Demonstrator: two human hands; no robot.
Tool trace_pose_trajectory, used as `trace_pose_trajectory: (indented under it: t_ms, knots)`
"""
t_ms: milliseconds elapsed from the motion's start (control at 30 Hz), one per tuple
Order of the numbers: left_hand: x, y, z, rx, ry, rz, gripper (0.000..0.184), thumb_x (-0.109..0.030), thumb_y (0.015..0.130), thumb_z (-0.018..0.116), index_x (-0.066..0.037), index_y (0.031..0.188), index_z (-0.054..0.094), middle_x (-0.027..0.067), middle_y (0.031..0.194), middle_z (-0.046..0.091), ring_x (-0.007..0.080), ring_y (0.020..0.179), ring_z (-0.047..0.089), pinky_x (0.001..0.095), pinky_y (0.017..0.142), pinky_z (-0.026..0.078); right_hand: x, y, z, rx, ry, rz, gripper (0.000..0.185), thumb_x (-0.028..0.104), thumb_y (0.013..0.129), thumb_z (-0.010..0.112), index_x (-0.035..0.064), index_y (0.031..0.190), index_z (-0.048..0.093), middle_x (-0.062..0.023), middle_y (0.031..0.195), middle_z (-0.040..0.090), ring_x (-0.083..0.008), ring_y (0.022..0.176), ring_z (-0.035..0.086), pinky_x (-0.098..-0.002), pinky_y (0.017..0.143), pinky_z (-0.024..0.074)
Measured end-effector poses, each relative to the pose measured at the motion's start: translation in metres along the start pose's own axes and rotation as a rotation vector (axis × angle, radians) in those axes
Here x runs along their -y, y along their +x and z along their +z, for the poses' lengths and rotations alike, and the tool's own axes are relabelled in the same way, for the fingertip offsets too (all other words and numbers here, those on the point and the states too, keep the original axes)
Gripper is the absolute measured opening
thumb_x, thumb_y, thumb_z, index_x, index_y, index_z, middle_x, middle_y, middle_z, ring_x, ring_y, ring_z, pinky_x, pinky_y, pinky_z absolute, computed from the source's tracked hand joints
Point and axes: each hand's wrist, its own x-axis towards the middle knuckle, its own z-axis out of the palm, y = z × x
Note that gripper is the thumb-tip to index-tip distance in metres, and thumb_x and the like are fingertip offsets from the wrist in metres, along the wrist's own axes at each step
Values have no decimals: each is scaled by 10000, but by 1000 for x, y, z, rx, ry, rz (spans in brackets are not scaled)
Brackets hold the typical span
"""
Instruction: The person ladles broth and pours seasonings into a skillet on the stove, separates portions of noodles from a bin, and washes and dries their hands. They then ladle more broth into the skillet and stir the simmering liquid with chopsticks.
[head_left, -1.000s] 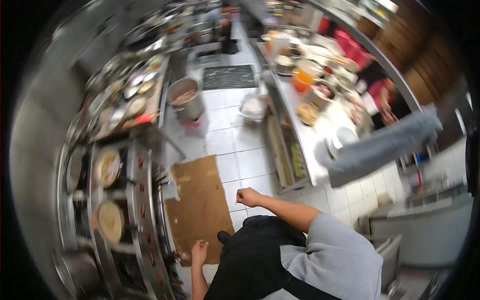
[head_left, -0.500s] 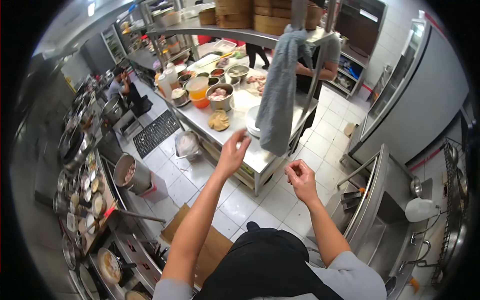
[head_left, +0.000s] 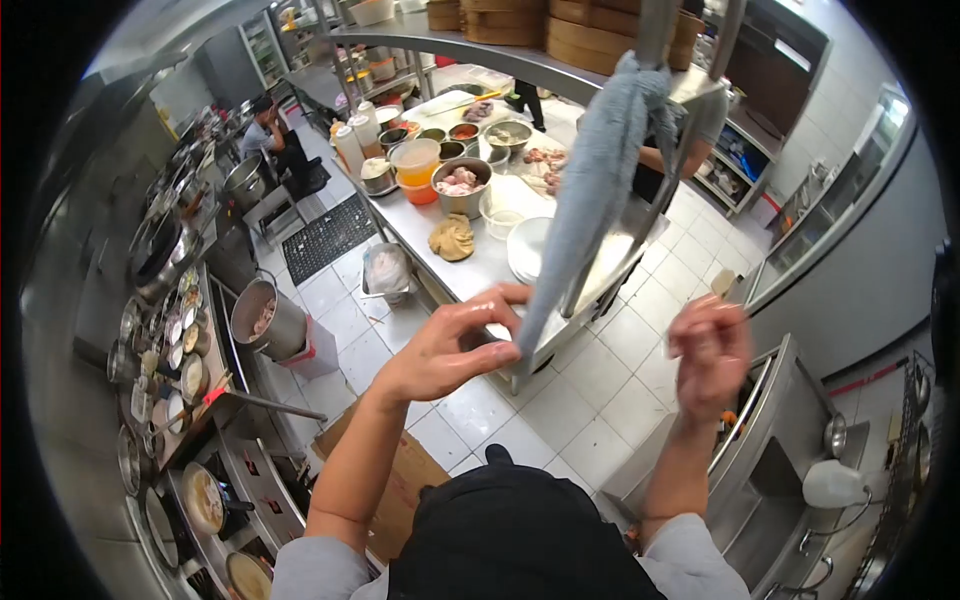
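Observation:
A grey-blue towel (head_left: pixel 590 190) hangs from the upright post of the steel shelf. Its lower end is drawn to a narrow point toward me, and my left hand (head_left: pixel 445 345) is closed on that tip between thumb and fingers. My right hand (head_left: pixel 710 350) is raised at the right, apart from the towel and above the sink side. Motion smears its fingers, which look curled; I cannot make out anything in them. Both hands look wet.
A steel worktable holds white plates (head_left: pixel 525 250), a brown cloth (head_left: pixel 452 238), a pot of raw meat (head_left: pixel 462 188) and an orange container (head_left: pixel 416 165). Bamboo steamers (head_left: pixel 590 38) stand above. A steel sink (head_left: pixel 760 520) is at right, stove pans (head_left: pixel 205 500) at left. A person (head_left: pixel 270 140) sits far left; another stands behind the towel.
My left hand has come to the towel and taken hold of its lower end, pulling it toward me. My right hand has moved rightward and up, away from the table.

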Motion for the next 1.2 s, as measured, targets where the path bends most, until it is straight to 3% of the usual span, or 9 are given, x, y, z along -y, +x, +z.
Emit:
trace_pose_trajectory:
  t_ms: [100,133,300,400,533,800,967,1133,1200]
  knots:
    - [33,-1,15,-184,-776,-24,275,-117,943,653,1,1181,580,169,1326,584,203,1242,553,399,1047,461,15,81,37,33,237,-348,189,226,986,609,38,998,588,-77,811,589,-138,638,500,-248,548,403]
    - [45,12,36,-330,-728,-40,447,-106,963,632,2,1367,473,164,1305,595,187,1220,565,371,1079,452,18,108,50,-5,325,-416,220,256,990,605,37,1005,603,-76,788,589,-137,639,498,-248,549,393]
    - [62,28,126,-323,-673,-111,495,-118,944,653,3,1387,468,179,1332,575,215,1239,557,370,1089,430,6,182,130,-389,79,-532,288,246,1022,553,-27,1059,636,-142,993,691,-196,816,636,-291,694,492]
    - [65,30,119,-300,-701,-96,525,-126,932,665,4,1400,465,188,1348,563,232,1250,552,370,1094,417,-29,146,146,-367,69,-505,329,289,1038,522,-14,1091,639,-155,1025,696,-200,861,648,-307,725,503]
    - [71,42,109,-321,-679,-76,564,-136,916,681,4,1416,461,201,1370,547,254,1265,546,370,1102,399,-88,74,82,-26,934,-144,527,470,1048,460,21,1287,598,-199,1381,565,-325,1268,538,-434,1031,474]
    - [66,56,123,-338,-480,-183,709,-144,854,679,57,1456,362,253,1426,478,324,1352,477,382,1130,348,-83,-48,64,-475,1070,245,547,418,1047,482,104,1489,413,-118,1552,404,-311,1389,442,-477,1150,392]
    - [67,49,110,-447,635,95,953,-290,746,800,35,1505,325,357,1460,310,536,1409,259,543,1168,251,-84,-93,87,-389,1187,536,566,397,1047,489,127,1528,359,-98,1573,377,-303,1408,424,-478,1159,383]
    - [-16,59,21,-107,952,-116,647,-235,730,760,42,1277,554,262,1200,558,425,1164,533,512,997,423,-115,-132,77,-81,1003,792,658,396,1009,554,153,1566,302,-70,1580,376,-288,1419,415,-479,1157,386]
    - [-49,71,-5,-276,906,18,439,-190,762,710,30,1129,611,221,876,663,380,898,663,474,812,521,-140,-160,65,166,808,803,768,433,945,637,128,1564,299,-85,1558,410,-286,1408,429,-473,1150,395]
